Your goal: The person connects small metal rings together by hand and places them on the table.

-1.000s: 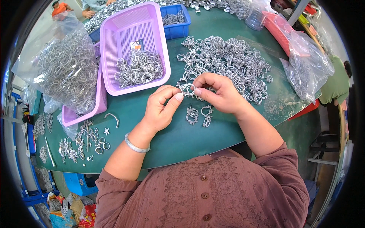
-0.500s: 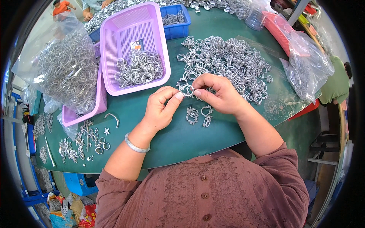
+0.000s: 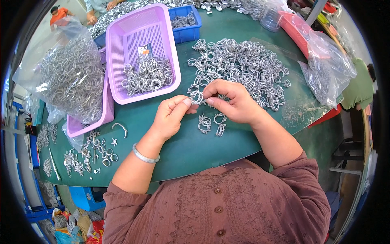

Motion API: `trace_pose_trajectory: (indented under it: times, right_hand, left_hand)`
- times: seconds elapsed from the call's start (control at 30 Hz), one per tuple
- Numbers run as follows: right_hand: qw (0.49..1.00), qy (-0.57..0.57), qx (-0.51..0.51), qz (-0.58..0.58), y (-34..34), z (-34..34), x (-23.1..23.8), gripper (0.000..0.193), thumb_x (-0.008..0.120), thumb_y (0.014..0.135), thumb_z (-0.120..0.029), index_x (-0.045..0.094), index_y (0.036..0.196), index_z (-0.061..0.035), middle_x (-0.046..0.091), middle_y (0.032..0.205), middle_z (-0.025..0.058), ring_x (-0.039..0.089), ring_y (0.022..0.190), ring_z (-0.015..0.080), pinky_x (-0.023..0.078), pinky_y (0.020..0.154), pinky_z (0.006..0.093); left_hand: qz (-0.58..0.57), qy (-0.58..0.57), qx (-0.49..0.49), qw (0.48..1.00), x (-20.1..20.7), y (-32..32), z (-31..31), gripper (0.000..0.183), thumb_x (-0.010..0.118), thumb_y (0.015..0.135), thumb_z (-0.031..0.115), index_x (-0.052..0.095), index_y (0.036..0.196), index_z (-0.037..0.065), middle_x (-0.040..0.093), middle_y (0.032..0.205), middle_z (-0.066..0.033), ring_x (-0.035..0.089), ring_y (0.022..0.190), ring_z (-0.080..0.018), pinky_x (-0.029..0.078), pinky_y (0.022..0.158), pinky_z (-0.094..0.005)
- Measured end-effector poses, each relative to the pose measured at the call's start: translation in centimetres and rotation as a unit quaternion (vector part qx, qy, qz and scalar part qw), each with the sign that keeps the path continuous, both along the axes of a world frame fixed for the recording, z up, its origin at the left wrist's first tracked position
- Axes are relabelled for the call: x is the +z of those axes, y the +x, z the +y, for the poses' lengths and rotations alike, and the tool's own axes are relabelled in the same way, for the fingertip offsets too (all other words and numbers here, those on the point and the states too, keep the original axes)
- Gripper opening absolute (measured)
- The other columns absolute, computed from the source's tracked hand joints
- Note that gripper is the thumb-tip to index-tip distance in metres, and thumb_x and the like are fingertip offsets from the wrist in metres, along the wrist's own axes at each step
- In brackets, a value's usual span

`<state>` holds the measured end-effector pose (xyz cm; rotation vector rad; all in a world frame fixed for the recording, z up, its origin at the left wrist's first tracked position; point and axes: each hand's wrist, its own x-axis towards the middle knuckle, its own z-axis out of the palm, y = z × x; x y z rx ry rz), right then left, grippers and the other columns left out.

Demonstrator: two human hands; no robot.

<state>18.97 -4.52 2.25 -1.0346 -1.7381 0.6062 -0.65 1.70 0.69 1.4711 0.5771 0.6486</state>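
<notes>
Between my two hands is a silver metal ring (image 3: pixel 196 96), pinched from both sides above the green table. My left hand (image 3: pixel 172 113), with a pale bangle on its wrist, grips the ring's left edge between thumb and forefinger. On the ring's right edge are the thumb and bent forefinger of my right hand (image 3: pixel 232 101). Just below lie two small clusters of rings, one on the left (image 3: pixel 204 123) and one on the right (image 3: pixel 219 123). A large heap of silver rings (image 3: pixel 239 67) spreads beyond my right hand. Fine detail on the held ring is too small to read.
A purple basket (image 3: pixel 115 87) holding rings stands beyond my left hand, with a blue bin (image 3: pixel 187 35) behind it. Left of it, a clear bag of rings (image 3: pixel 71 77) rests in another purple basket (image 3: pixel 90 129). Loose rings and star pieces (image 3: pixel 106 156) lie at the table's left.
The held ring has turned between my fingers and shifted slightly left. Both hands have moved only a little. Beyond the table, the person in orange has shifted.
</notes>
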Motion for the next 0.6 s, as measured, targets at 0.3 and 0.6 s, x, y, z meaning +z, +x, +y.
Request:
trace_pose_trajectory:
  times: [0.3,0.6]
  right_hand:
    - [0.999,-0.031,0.017,0.028,-0.21,-0.3,0.42,0.013,0.057,0.079,0.003,0.06,0.091,0.0008,0.061,0.086,0.0074,0.058,0.078,0.0157,0.046,0.069,0.0269]
    - [1.0,0.001,0.001,0.002,-0.02,-0.06,0.09,0.014,0.059,0.079,0.001,0.06,0.092,-0.0014,0.062,0.084,0.0072,0.061,0.077,0.0149,0.048,0.066,0.0262]
  left_hand:
    - [-0.036,-0.119,-0.02,0.992,-0.59,-0.39,0.77,0.028,0.044,0.092,0.021,0.06,0.083,0.0,0.061,0.081,-0.0077,0.055,0.074,-0.0143,0.044,0.073,-0.0278]
    - [-0.063,-0.11,0.007,0.992,-0.07,-0.51,0.62,0.027,0.044,0.092,0.02,0.059,0.083,0.0,0.06,0.081,-0.0091,0.054,0.074,-0.0156,0.045,0.072,-0.0296]
